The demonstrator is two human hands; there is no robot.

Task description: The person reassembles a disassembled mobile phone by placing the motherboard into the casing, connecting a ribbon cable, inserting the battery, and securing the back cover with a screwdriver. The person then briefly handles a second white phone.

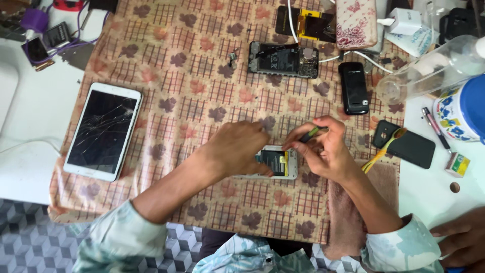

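Opened phone [279, 163] half-hidden under left hand [237, 146] pressing it | right hand [323, 149] pinching green-tipped tool [309, 134]

A peach tablecloth [202, 76] is showing a brown leaf-and-grid pattern. A white tablet [103, 131] is displaying a cracked black screen. A white phone [279, 163] is exposing a black-and-yellow battery. A mug [462, 108] is showing blue flowers on white. The sleeves [121, 240] are showing pale teal print.
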